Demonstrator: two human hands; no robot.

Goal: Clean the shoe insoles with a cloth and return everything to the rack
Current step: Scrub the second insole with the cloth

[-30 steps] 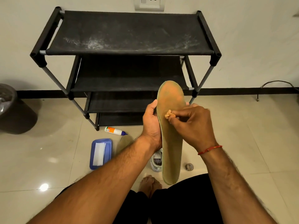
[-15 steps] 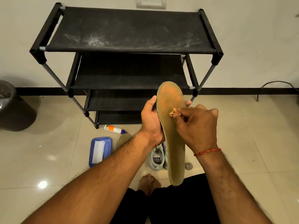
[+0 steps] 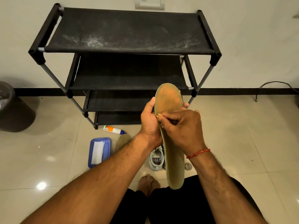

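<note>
Centre of frame: insole (image 3: 169, 101), olive-tan with an orange-stained toe, upright, toe up, gripped at mid-length by the left hand (image 3: 149, 122). The cloth (image 3: 159, 115), a small tan wad, is pinched by the right hand (image 3: 182, 126) against the insole's left edge. The rack (image 3: 129, 33) is black with four tiers and a dusty top, upper centre. A grey shoe (image 3: 156, 159) sits on the floor, lower centre.

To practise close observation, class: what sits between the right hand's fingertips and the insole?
A small tan cloth wad, pinched by the right hand and pressed against the insole that the left hand holds, as the head view shows.
</note>
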